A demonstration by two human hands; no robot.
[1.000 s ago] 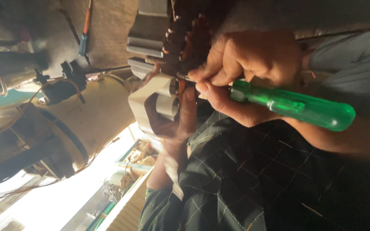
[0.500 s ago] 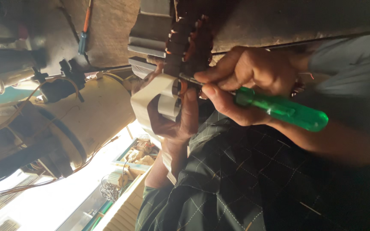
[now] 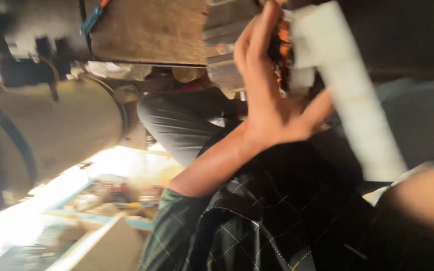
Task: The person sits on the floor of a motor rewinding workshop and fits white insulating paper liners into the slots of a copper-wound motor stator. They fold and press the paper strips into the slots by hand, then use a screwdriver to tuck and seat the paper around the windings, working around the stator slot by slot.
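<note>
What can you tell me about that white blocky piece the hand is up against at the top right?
The white blocky piece looks like pale moulded plastic, blurred by motion. It has a broad squarish top and a long straight leg slanting down to the right, with a smaller white lug on its left side. It sits against a dark part with coppery-orange windings. The left hand is spread open over that side, fingers pointing up and thumb stretched toward the piece; whether the thumb truly touches it is unclear.

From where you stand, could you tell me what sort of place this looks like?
Probably a cluttered repair workshop, though the picture is blurred. A hand holds a white plastic part with coppery windings, a large cylindrical drum lies alongside, and a wooden board sits beyond.
</note>
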